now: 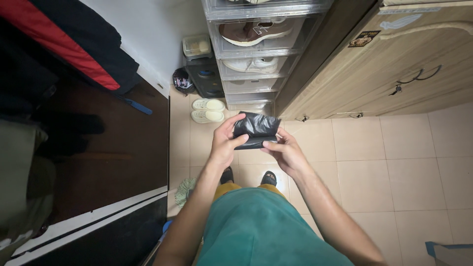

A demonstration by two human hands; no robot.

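Fingers of the left hand (225,144) and the right hand (285,151) are clamped on a folded, crinkled black plastic bag (255,129), held at chest height above the beige tiled floor (394,162). The mouth is probably best found by rubbing the thin layers apart at one edge, not by pulling hard.

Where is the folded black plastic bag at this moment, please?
In the head view the folded black plastic bag sits at centre frame, held between the left hand and right hand above the tiled floor, just before the pale slippers.
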